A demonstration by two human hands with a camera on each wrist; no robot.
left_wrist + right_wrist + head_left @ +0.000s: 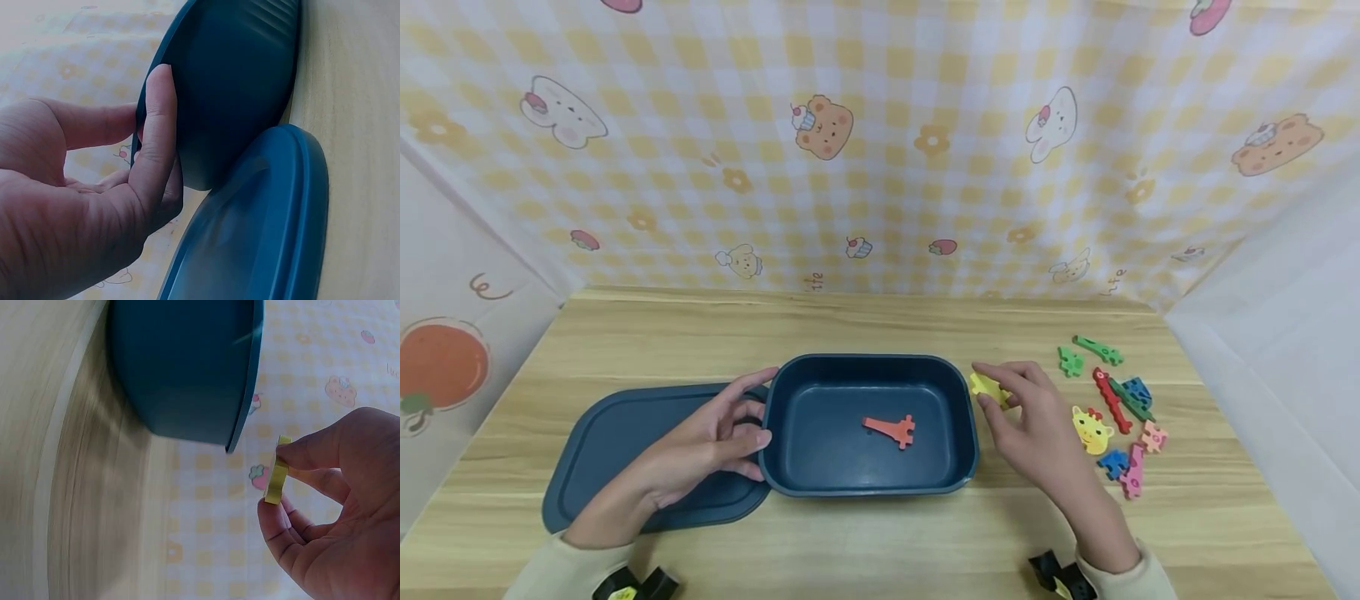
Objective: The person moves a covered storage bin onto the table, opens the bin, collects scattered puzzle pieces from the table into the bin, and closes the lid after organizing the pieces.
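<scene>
A dark blue rectangular box (835,467) stands in the middle of the table, with an orange giraffe-neck-shaped puzzle piece (891,430) lying on its floor. My left hand (718,437) grips the box's left rim, thumb on one side of the wall and fingers on the other, as the left wrist view confirms. Just outside the right rim, my right hand (1030,417) pinches a yellow puzzle piece (277,475) between thumb and fingertips. In the right wrist view that piece shows edge-on, held above the table and apart from the box.
A dark blue lid (625,450) lies left of the box, partly under my left hand. To the right are several puzzle pieces: green (1097,349), red (1111,400), blue (1114,463), pink (1132,472) and a yellow giraffe face (1092,431). A checked cloth (880,183) hangs behind.
</scene>
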